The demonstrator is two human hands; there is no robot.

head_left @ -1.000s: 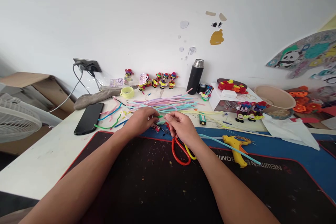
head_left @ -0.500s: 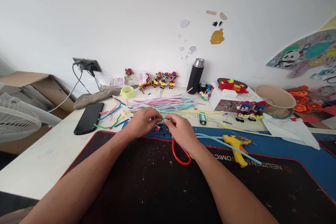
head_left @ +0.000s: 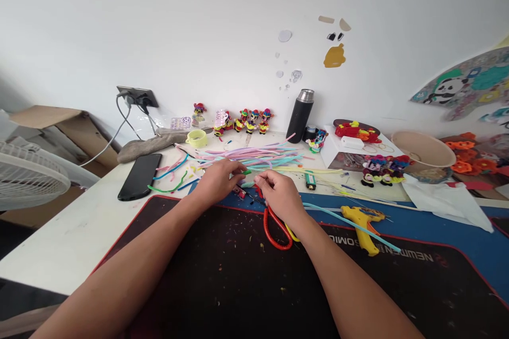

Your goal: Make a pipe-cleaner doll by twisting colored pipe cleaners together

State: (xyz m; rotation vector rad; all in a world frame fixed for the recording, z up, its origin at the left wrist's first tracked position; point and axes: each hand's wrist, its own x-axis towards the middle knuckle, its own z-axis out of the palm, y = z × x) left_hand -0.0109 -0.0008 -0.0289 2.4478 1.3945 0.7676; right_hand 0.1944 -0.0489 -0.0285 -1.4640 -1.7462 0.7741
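Observation:
My left hand (head_left: pixel 218 181) is closed, thumb and fingers pinched on a small green piece (head_left: pixel 247 172) at the mat's far edge. Close by on the right, my right hand (head_left: pixel 281 194) has its fingertips pressed together; what they hold, if anything, is too small to name. Red-handled scissors (head_left: pixel 278 242) lie partly under my right hand, their handles on the black mat (head_left: pixel 222 286). Behind both hands spreads a pile of pastel fuzzy stems (head_left: pixel 254 154). A green stem (head_left: pixel 169 189) lies to the left.
A yellow glue gun (head_left: pixel 363 228) and a light blue stem (head_left: pixel 350 220) lie at the right. Along the back are a black flask (head_left: pixel 300 116), small figures (head_left: pixel 252 122) and a tape roll (head_left: pixel 197 138). At the left lie a phone (head_left: pixel 139 177) and a fan (head_left: pixel 32 175).
My hands have parted slightly, and the green piece stays at my left fingertips. The whole view has shifted a little, and more of the scissors shows.

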